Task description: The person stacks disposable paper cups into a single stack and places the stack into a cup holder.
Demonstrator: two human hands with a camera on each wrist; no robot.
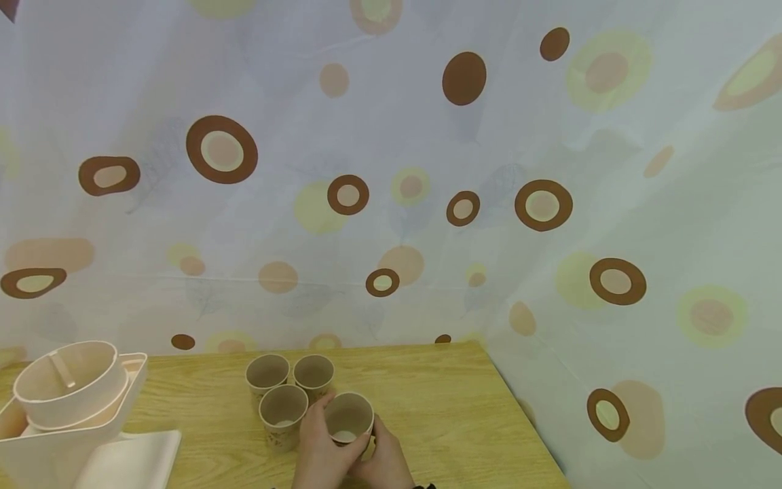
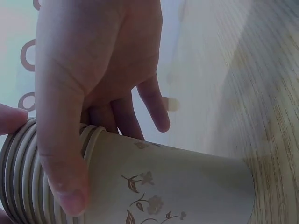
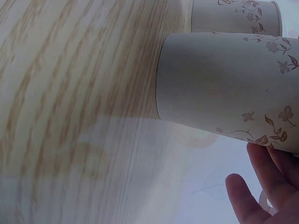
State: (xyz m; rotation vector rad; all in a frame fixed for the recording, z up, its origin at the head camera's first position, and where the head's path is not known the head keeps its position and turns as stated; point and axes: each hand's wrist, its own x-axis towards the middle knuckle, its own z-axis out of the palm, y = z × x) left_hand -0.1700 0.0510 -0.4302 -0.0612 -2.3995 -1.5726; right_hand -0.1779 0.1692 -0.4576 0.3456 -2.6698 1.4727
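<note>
A person's left hand (image 1: 319, 445) and right hand (image 1: 385, 456) grip a nested stack of beige, brown-flowered cups (image 1: 349, 411), upright beside three similar cups (image 1: 284, 406) on a wood-grain table (image 1: 452, 414); pale, ring-patterned sheeting (image 1: 403, 129) rises behind.

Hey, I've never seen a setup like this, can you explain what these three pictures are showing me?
There's no robot here, just a person's bare left hand and right hand. The widest picture comes from a camera worn on the head, looking forward and down. The other two come from a camera on each wrist, so the scene looks turned sideways. On the wood-patterned table you can see three cups grouped together, with pale containers at the head picture's left edge. Both hands hold a stack of cups beside that group; the left wrist picture shows several rims nested together, with the thumb across them.
</note>
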